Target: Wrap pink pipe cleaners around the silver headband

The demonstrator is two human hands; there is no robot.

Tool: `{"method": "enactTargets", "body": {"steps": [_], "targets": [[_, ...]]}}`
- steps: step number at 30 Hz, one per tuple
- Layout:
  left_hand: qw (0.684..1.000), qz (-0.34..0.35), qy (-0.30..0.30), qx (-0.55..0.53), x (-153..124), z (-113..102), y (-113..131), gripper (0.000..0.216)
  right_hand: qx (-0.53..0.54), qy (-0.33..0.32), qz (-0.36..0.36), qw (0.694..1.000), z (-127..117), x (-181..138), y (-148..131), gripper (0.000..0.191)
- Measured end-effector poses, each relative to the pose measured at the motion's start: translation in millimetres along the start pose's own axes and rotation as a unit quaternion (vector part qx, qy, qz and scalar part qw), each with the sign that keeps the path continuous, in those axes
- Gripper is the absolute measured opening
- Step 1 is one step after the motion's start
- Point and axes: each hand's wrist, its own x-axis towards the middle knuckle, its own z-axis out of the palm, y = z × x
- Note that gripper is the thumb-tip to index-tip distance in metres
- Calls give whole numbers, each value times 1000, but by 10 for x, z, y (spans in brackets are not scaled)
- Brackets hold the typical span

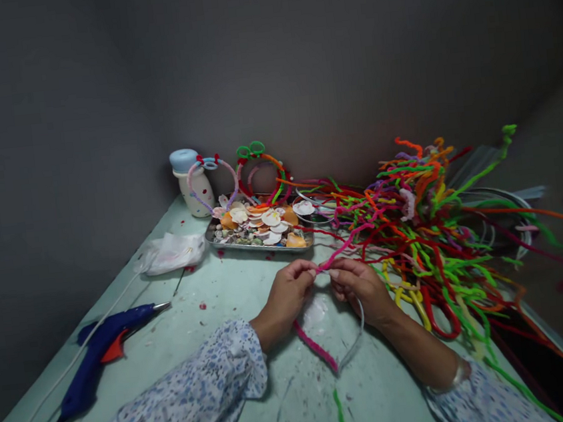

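Observation:
A thin headband hangs between my hands, its ends close together near the table. One side is wrapped in a fuzzy pink pipe cleaner [316, 345]; the other side is a bare grey band [358, 337]. My left hand [288, 297] pinches the top of the headband where the pink wrapping stops. Just to the right, my right hand [368, 292] is closed with its fingertips on the bare part. From between the fingertips, a loose pink pipe cleaner end [348, 243] sticks out up and to the right. The fingers partly hide the joint.
Behind my hands stands a metal tray [260, 245] of shells, with decorated headbands [210, 161] and a white jar [193, 190]. A blue glue gun [95, 355] and plastic bag [175, 252] lie left. Tangled pipe cleaners [414, 224] and red-handled scissors [445, 328] are right.

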Motion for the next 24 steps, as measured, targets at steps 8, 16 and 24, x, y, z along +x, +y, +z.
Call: {"method": "enactTargets", "body": {"steps": [8, 16, 24], "targets": [[1000, -2, -1, 5, -11, 4, 3, 19, -9, 16, -3, 1000, -15, 0, 25, 17], [1000, 8, -10, 3, -15, 3, -8, 25, -4, 18, -4, 1000, 4, 0, -14, 16], [991, 75, 21, 112, -11, 1, -41, 16, -4, 23, -4, 1000, 19, -7, -26, 18]]}}
